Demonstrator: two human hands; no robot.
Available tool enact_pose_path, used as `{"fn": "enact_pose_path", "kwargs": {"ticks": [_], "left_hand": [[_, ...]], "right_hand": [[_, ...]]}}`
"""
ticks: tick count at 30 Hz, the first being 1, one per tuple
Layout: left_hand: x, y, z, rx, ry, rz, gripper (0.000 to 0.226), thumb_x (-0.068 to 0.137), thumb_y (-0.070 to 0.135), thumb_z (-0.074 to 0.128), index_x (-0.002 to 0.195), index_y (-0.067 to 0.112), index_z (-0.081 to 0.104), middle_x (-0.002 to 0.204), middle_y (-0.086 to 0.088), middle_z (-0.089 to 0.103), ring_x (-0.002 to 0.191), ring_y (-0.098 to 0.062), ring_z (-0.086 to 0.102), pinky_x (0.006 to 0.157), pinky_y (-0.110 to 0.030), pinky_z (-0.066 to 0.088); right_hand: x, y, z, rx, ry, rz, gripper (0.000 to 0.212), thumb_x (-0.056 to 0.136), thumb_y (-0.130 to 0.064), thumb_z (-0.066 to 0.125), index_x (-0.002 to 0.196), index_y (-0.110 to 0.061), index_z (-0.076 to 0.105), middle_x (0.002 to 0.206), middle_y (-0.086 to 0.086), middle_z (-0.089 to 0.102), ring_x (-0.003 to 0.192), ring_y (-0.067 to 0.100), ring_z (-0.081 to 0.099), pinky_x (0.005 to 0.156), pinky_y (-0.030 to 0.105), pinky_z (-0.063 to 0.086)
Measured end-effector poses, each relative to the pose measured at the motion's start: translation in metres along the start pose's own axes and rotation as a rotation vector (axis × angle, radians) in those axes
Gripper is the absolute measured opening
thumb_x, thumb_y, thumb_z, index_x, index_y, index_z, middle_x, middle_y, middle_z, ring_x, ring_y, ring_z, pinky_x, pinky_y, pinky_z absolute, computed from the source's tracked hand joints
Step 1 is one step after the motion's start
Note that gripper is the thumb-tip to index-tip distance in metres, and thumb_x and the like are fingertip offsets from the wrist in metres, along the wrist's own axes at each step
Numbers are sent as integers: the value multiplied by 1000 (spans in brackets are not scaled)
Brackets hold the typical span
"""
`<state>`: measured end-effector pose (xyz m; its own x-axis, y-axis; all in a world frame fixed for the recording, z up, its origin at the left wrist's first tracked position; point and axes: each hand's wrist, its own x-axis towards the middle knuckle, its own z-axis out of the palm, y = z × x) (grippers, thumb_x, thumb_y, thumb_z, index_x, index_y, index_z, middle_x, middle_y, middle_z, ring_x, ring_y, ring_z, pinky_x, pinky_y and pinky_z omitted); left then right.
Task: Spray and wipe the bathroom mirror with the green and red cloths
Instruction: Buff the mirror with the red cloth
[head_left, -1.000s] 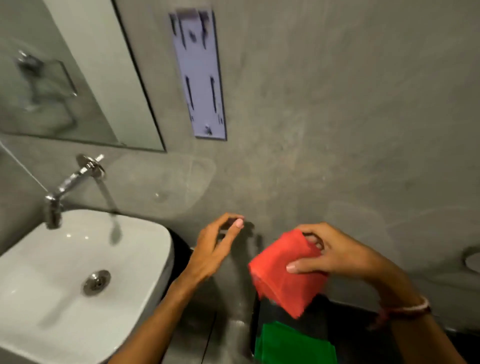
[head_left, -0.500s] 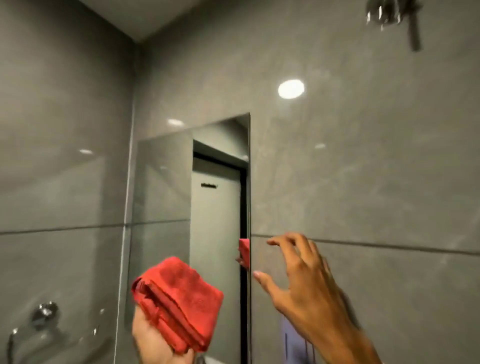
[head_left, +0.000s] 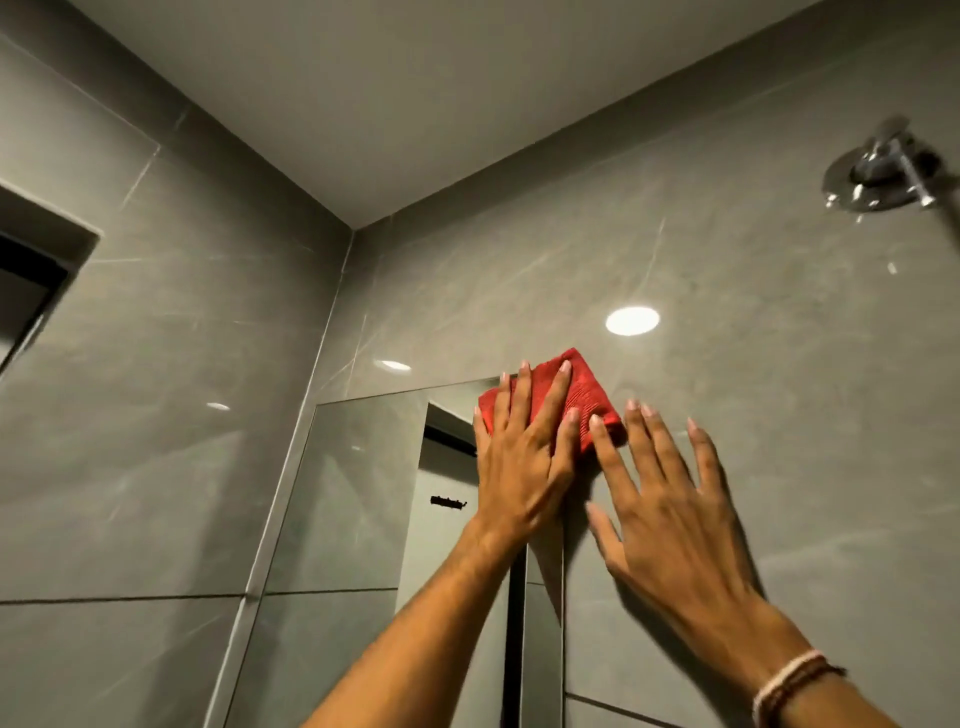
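The left hand (head_left: 522, 462) presses the red cloth (head_left: 576, 402) flat, fingers spread, against the mirror (head_left: 363, 509) at its top right corner; the right hand (head_left: 670, 514) rests open on the wall tile (head_left: 727, 312) beside it, holding nothing; wiping looks only begun (green cloth not in view), most glass remains.

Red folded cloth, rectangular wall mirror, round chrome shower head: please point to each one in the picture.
Red folded cloth (head_left: 584, 395): head view, on its ribbed upper face.
Rectangular wall mirror (head_left: 353, 499): head view, on the bare glass.
Round chrome shower head (head_left: 878, 182): head view, on the disc.
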<state>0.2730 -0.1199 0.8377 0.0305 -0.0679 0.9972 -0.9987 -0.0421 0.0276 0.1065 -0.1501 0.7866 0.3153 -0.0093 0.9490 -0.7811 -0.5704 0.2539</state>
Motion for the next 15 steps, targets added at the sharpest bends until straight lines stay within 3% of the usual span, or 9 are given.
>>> {"fn": "enact_pose_path", "kwargs": {"ticks": [3, 8, 11, 15], "left_hand": [[12, -39, -3, 25, 0, -18, 61, 97, 64, 13, 156, 48, 7, 171, 3, 9, 158, -18, 4, 124, -64, 6], [20, -148, -19, 79, 79, -275, 59, 98, 60, 14, 155, 48, 12, 170, 3, 16, 157, -21, 11, 125, -62, 2], [14, -221, -26, 103, 123, -449, 59, 97, 60, 11, 155, 48, 10, 170, 3, 17, 157, -25, 14, 123, -61, 1], [16, -302, -41, 68, 156, -761, 68, 92, 65, 11, 154, 40, 24, 163, -11, 35, 149, -38, 33, 124, -58, 17]], "right_hand": [[3, -1, 19, -39, 49, 16, 86, 97, -61, 38, 166, -10, 31, 171, 25, 32, 159, 39, 35, 129, 65, 26], [11, -5, 33, -118, 24, 2, 81, 100, -65, 26, 169, -24, 17, 176, 23, 12, 165, 36, 15, 130, 68, 16], [17, -5, 42, -159, 57, 14, 80, 100, -66, 22, 169, -26, 18, 176, 23, 14, 165, 37, 16, 130, 69, 17], [12, -2, 45, -189, 111, -3, 78, 100, -63, 23, 168, -25, 23, 174, 25, 20, 163, 37, 22, 128, 71, 18]]}}
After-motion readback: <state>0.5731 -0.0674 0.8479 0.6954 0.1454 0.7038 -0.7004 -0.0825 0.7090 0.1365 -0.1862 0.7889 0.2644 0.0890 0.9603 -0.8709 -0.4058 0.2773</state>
